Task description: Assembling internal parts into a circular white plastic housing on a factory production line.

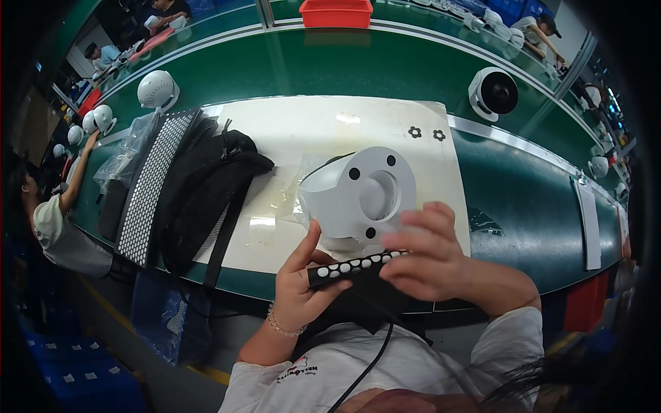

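Observation:
In my left hand is a narrow black strip covered with rows of white round spots, gripped between thumb and fingers. My right hand hovers by the strip's right end. Its fingers are smeared by motion, so whether they pinch anything cannot be made out. Just beyond both hands lies a white rounded device with its underside turned up. That base has a round recess, and several black dots sit around it. Clear plastic film shows under the device's left side.
A cream sheet covers the middle of the green table. On the left lie a black bag, a spotted sheet and clear plastic bags. White devices stand along the green belt, one with a black front. A co-worker reaches in at left.

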Demonstrator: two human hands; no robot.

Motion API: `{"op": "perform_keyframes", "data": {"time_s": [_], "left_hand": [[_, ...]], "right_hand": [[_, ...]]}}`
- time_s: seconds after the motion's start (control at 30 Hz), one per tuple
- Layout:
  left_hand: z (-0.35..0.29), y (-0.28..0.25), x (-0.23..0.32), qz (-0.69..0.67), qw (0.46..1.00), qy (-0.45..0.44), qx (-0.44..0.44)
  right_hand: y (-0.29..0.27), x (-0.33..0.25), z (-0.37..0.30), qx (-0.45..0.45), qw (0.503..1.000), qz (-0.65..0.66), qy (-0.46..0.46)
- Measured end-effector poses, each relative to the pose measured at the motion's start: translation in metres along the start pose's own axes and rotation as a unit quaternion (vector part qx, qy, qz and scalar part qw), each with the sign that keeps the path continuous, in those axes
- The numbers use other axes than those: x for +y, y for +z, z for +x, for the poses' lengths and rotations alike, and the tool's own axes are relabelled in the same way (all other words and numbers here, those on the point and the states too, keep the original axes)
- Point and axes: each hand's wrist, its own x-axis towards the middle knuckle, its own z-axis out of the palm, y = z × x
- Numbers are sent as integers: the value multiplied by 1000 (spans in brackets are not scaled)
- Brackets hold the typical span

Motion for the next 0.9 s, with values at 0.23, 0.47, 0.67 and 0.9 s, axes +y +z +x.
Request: {"op": "perform_keyframes", "data": {"time_s": [0.23,0.47,0.67,0.9], "left_hand": [[-1,1,2,3,1000,-15,8],[-1,2,-1,-23,1000,-12,16],[-1,2,-2,-16,1000,-9,14],[2,2,-1,5,1000,10,6]], "right_hand": [[9,-9,7,-14,988,-138,-70],[-1,-5,0,-21,999,34,-33],[-23,22,13,-32,970,85,227],[-29,18,16,-83,972,20,220]]}}
